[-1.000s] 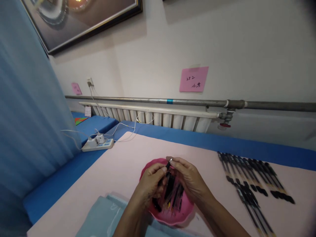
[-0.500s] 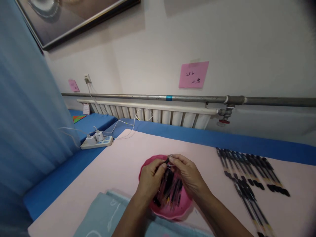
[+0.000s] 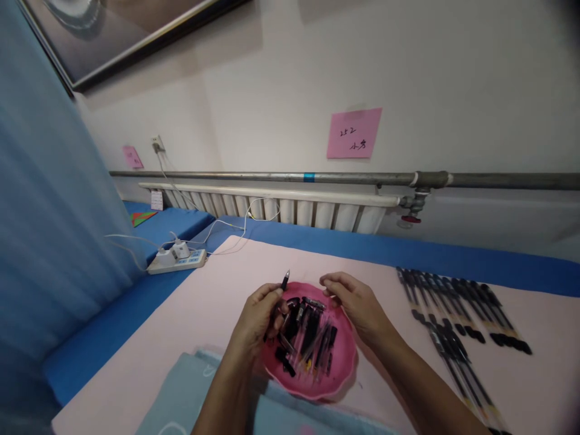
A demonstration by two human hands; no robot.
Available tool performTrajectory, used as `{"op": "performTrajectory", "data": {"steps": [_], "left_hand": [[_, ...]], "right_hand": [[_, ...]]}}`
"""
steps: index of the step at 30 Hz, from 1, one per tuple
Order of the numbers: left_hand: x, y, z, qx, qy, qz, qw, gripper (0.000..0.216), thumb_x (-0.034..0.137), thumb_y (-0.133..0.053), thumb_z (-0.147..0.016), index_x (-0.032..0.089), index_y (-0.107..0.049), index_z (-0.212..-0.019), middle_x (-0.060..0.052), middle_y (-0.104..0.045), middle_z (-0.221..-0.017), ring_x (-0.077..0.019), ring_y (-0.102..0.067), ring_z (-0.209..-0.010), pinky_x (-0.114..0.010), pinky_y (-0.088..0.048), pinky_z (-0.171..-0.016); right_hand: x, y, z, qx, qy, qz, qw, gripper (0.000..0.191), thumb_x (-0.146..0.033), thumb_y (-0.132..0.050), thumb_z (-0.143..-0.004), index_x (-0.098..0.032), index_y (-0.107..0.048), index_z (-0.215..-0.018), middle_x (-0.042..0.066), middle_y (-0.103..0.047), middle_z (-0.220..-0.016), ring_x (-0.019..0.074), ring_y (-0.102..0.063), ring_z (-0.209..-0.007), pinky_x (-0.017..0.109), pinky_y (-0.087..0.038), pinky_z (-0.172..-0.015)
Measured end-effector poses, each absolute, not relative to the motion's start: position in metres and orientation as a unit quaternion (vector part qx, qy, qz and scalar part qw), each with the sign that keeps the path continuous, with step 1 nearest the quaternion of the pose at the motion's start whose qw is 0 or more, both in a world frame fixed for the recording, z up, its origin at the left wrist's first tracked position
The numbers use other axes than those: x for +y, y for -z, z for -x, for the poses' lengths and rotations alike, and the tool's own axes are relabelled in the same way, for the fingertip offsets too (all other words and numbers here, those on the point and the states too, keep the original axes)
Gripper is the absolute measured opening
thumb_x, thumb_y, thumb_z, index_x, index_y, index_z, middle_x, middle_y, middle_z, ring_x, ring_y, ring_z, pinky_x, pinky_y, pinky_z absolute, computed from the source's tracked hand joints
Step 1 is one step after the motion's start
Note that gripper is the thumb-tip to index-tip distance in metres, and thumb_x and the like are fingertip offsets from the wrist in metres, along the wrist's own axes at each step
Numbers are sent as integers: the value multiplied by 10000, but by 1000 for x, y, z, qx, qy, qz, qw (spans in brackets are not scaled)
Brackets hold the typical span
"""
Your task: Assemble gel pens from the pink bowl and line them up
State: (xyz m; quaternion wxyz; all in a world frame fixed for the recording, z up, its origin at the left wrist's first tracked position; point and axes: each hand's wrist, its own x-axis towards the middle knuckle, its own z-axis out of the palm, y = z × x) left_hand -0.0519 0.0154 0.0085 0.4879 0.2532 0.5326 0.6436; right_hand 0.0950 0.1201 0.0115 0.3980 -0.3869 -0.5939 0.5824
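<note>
Sorting pen parts over a pink table cover (image 3: 217,284), laid on a blue surface (image 3: 113,326) that runs along the back wall. Blue curtain (image 3: 49,229) fills the left side; white radiator (image 3: 272,211) and a grey pipe (image 3: 362,179) run under a pink sticky note (image 3: 354,133); framed picture (image 3: 113,30) top left. White power strip (image 3: 174,261) with cables sits on the blue surface, well apart from the hands. Light blue cloth (image 3: 181,399) lies at the near edge, touching the bowl's near side.

Row of black pens (image 3: 453,308) is laid out on the right, apart from the bowl, some caps loose beside them.

Pink bowl (image 3: 338,377) sits between both hands, holding a jumble of black pen parts (image 3: 308,341).

Left hand (image 3: 256,317): fingers curled and closed on one pen (image 3: 283,283), tip pointing up and away, held just above the bowl's far-left rim. Right hand (image 3: 357,302): fingers loosely bent, narrow gap, resting at the bowl's far-right rim; seems to hold nothing, though the thumb side is partly hidden.

Judged step: one pen picked out, mid-assembly or mid-check, with the bowl mostly full. Next move likely calls for the right hand to fetch a matching part or cap and line it up end-on with the pen tip; small parts, so a fingertip pinch is needed.
</note>
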Motion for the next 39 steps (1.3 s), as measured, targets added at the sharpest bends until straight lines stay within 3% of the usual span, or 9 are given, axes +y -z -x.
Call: {"op": "performTrajectory", "data": {"steps": [9, 15, 18, 28, 32, 36, 39], "left_hand": [[11, -14, 57, 534, -650, -239, 485, 248, 347, -638, -670, 173, -536, -814, 55, -536, -557, -28, -358, -363, -147, -191, -327], [10, -14, 59, 531, -651, -250, 483, 296, 405, -618, -695, 153, -583, -846, 54, -506, -548, -18, -324, -357, -155, -154, -331], [10, -16, 61, 535, -654, -240, 477, 301, 402, -635, -679, 151, -584, -837, 54, -502, -544, -19, -323, -361, -157, -148, -333], [10, -18, 63, 562, -653, -228, 453, 294, 391, -633, -675, 147, -575, -828, 54, -494, -536, -22, -333, -352, -155, -156, -334], [11, -17, 59, 576, -643, -230, 450, 243, 376, -622, -674, 154, -562, -755, 55, -496, -511, -24, -325, -336, -165, -162, -334], [11, -15, 59, 576, -640, -238, 449, 223, 368, -619, -678, 165, -533, -707, 53, -509, -517, -26, -329, -338, -168, -176, -335], [11, -14, 59, 576, -640, -240, 448, 225, 373, -615, -687, 167, -529, -713, 56, -509, -525, -25, -334, -345, -161, -180, -335]], "right_hand": [[126, -17, -102, -630, -544, 394, 390, 145, -291, -578, -647, -189, -664, -704, 8, -633, -665, 151, -536, -597, 266, -395, -533], [122, -19, -108, -808, -461, 289, 225, 180, -116, -518, -592, -221, -664, -582, -28, -630, -604, 152, -544, -600, 258, -391, -574], [116, -14, -106, -863, -400, 237, 197, 226, -60, -489, -579, -225, -641, -557, -40, -594, -571, 135, -502, -554, 243, -353, -541], [80, 0, -79, -941, -269, 144, 147, 191, -115, -468, -755, -202, -638, -759, 41, -655, -780, 193, -549, -725, 302, -379, -664], [63, 14, -68, -954, -214, 166, 126, 145, -108, -487, -747, -172, -618, -750, 72, -648, -760, 203, -547, -704, 302, -370, -634], [65, 15, -68, -935, -272, 186, 129, 213, -55, -477, -691, -176, -609, -807, 57, -655, -786, 188, -568, -703, 286, -382, -628], [78, 4, -73, -875, -386, 202, 211, 271, -81, -480, -705, -219, -620, -892, 21, -655, -833, 182, -581, -775, 293, -405, -692]]}}
